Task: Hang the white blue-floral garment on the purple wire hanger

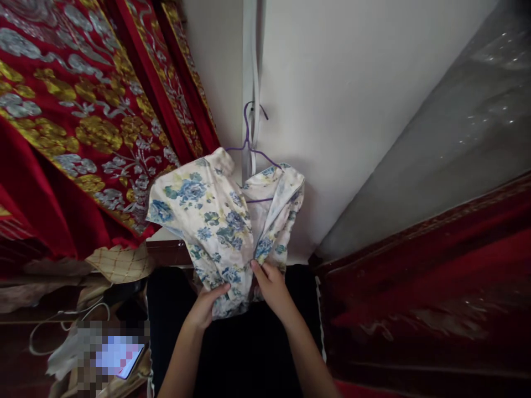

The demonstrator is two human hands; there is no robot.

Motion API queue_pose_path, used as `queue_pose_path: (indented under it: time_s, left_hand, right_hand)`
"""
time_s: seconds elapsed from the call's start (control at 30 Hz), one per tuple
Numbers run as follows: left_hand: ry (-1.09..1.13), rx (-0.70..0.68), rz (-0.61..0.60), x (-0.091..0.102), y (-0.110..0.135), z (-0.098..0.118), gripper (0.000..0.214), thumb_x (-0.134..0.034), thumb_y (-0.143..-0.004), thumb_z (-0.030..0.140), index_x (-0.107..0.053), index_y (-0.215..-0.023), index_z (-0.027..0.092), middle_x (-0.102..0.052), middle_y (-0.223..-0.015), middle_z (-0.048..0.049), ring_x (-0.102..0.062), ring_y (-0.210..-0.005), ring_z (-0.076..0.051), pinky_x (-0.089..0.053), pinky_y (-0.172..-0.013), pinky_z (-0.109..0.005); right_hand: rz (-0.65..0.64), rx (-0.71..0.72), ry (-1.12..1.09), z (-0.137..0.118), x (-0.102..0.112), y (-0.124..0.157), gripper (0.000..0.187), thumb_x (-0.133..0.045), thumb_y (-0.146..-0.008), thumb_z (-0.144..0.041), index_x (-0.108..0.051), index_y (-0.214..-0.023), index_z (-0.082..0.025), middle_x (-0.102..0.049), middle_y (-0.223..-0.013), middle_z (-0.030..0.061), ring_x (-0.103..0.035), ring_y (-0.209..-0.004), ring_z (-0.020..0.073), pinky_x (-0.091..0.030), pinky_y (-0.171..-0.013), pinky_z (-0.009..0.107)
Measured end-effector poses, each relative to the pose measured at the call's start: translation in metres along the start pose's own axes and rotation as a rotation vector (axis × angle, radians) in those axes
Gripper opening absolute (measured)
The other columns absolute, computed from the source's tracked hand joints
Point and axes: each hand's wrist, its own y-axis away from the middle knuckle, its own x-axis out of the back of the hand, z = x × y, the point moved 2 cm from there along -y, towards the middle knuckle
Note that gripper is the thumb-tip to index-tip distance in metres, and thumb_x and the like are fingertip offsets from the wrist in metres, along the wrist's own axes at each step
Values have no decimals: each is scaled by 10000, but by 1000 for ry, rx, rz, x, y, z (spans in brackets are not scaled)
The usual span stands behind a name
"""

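A white garment with blue flowers (215, 221) hangs on a purple wire hanger (249, 143) against a white wall. My left hand (206, 307) grips the garment's lower left edge, fingers curled under the cloth. My right hand (270, 284) pinches the fabric near the middle front, thumb and fingers pressed on it. Both forearms reach up from the bottom of the view.
Red hangings with gold and silver embroidery (83, 110) fill the left. A dark red surface under clear plastic (435, 287) lies at the right. A phone with a lit screen (120, 356) and a white cable (62, 320) sit at lower left. Black cloth (240, 354) lies below the garment.
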Motion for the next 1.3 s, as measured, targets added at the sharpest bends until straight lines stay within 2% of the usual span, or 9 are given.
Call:
queue_pose_path:
  time_s: [0.23, 0.43, 0.63, 0.7, 0.83, 0.9, 1.0, 1.13, 1.3]
  left_hand:
    - [-15, -198, 83, 10, -15, -4, 629, -879, -605, 230, -662, -1196, 228, -723, -1198, -64, -604, -1246, -289, -418, -1138, -383]
    - [19, -88, 2, 8, -13, -13, 616, -873, -632, 230, -660, -1209, 196, -710, -1224, -91, -616, -1226, -311, -471, -1086, -402]
    - [-37, -117, 5, 9, -15, -11, 529, -838, -680, 264, -654, -1170, 192, -707, -1204, -98, -603, -1237, -311, -464, -1076, -401]
    - [-134, -264, 136, 15, -19, -12, 489, -806, -711, 295, -634, -1154, 182, -680, -1222, -113, -572, -1265, -315, -432, -1094, -407]
    - [-490, -798, 440, 13, -19, -21, 587, -774, -738, 279, -531, -1268, 219, -502, -1390, -132, -445, -1357, -302, -342, -1141, -405]
    - [-652, -940, 275, -3, -22, -31, 522, -728, -774, 244, -533, -1258, 219, -524, -1327, -125, -491, -1285, -279, -368, -1105, -398]
    - [-741, -930, -16, -30, -34, -42, 196, -578, -858, 205, -580, -1053, 184, -618, -975, -63, -603, -924, -207, -483, -858, -327]
    - [-745, -911, -59, -47, -53, -46, 70, -517, -897, 226, -544, -851, 180, -567, -788, -23, -549, -744, -165, -447, -695, -268]
    - [-804, -886, -106, -55, -65, -59, 190, -491, -943, 268, -503, -769, 192, -513, -712, -9, -506, -685, -155, -407, -642, -257]
  right_hand:
    - [-15, -41, 67, 13, 18, -3, 503, -526, -888, -596, -573, -591, -193, -606, -531, 30, -557, -507, 159, -400, -534, 266]
    - [-37, -46, -149, 3, 18, -3, 357, -604, -848, -559, -600, -829, -203, -635, -693, 18, -568, -593, 157, -413, -519, 252]
    - [-71, -21, -233, -11, 5, -8, 359, -570, -870, -529, -529, -714, -208, -553, -595, -19, -514, -535, 129, -387, -517, 246]
    - [-99, -80, -285, -8, 3, -6, 362, -552, -875, -524, -505, -702, -209, -539, -563, -30, -479, -485, 115, -342, -475, 239]
    - [-185, -135, -318, -5, -2, -1, 374, -526, -886, -499, -471, -658, -208, -489, -487, -49, -420, -426, 93, -306, -443, 221]
    - [-249, -126, -291, -8, -6, 0, 375, -528, -884, -491, -499, -650, -199, -502, -470, -45, -422, -411, 90, -321, -442, 218]
    - [-317, -91, -195, -19, -10, -3, 352, -545, -880, -476, -590, -702, -175, -564, -490, -25, -440, -394, 89, -318, -424, 214]
    - [-207, -15, -141, -51, 3, -26, 321, -564, -875, -456, -622, -744, -169, -612, -530, -10, -455, -389, 89, -315, -405, 212]
    - [-20, 218, -216, -132, 29, -90, 305, -589, -877, -437, -628, -746, -164, -633, -555, -1, -461, -400, 79, -335, -408, 204]
